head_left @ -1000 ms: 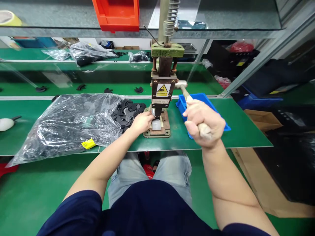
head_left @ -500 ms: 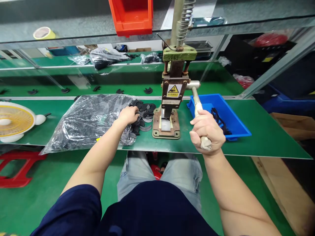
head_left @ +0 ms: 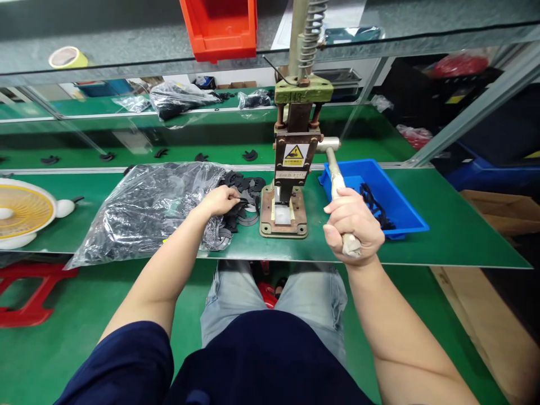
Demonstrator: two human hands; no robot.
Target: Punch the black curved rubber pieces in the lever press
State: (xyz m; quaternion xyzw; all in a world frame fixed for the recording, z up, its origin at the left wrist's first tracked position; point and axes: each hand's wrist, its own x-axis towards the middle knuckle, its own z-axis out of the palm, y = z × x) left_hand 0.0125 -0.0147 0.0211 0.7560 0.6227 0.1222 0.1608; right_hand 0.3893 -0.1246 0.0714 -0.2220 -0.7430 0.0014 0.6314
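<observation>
A small hand press (head_left: 291,169) with a yellow warning label stands on the green bench, its base plate holding a white block. My right hand (head_left: 352,225) is wrapped round the press lever handle (head_left: 335,169). My left hand (head_left: 221,199) rests on a pile of flat black curved parts (head_left: 244,194) just left of the press, its fingers pinching one part. The pile spills from a clear plastic bag (head_left: 143,211) full of the same parts.
A blue tray (head_left: 388,194) with a few black parts sits right of the press. A small fan (head_left: 23,211) is at the far left. A conveyor strip behind carries loose black parts; an orange bin (head_left: 219,25) and tape roll (head_left: 67,56) sit on the shelf above.
My left hand left the press base, went to the pile of black parts and now pinches one. My right hand keeps hold of the lever. The view shifted left, showing the fan.
</observation>
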